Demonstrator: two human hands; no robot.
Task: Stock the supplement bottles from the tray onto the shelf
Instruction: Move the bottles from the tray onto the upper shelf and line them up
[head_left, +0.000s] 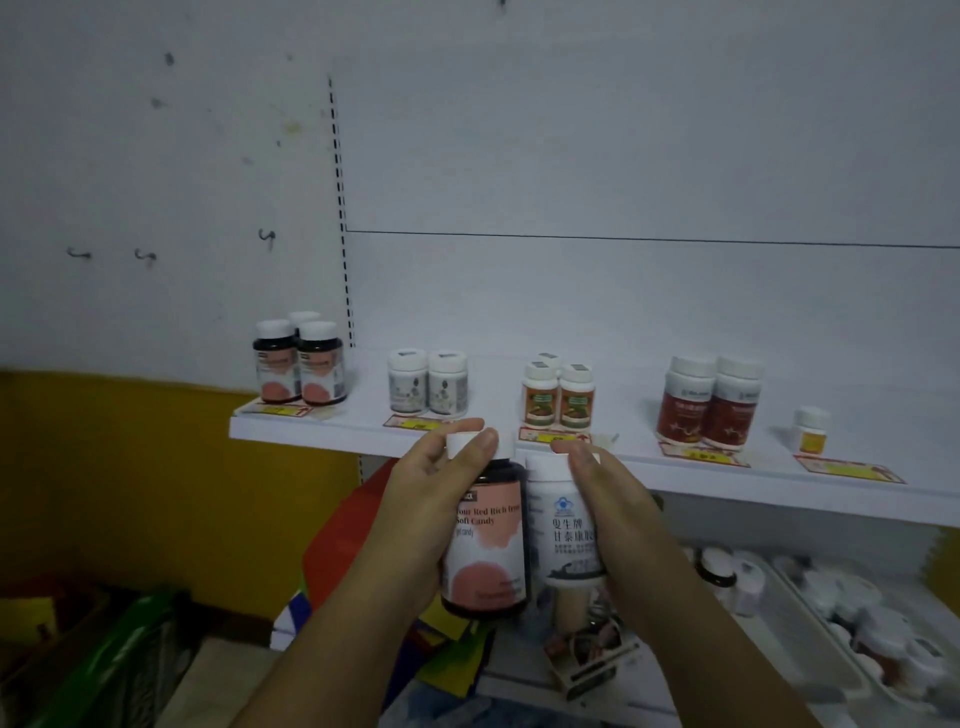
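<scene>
The left hand (431, 499) curls round a dark bottle with a pink label (488, 545), its fingers reaching the white cap. The right hand (623, 514) wraps a white bottle (561, 525) just beside it at 3 o'clock. Both bottles stand upright, long axes vertical, caps toward 12 o'clock at the front edge of the shelf (322, 434); the tray (800, 623) lies at 4 o'clock.

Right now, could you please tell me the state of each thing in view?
left hand: grips dark pink-label bottle, upright, capped.
right hand: grips white bottle, upright, capped.
dark shelf bottles: three, upright, capped, at the shelf left end.
white shelf pair: upright, capped.
orange-label bottles: three, upright, capped.
red-label bottles: two, upright, capped.
small yellow-label bottle: upright, alone.
tray: holds more bottles.
</scene>
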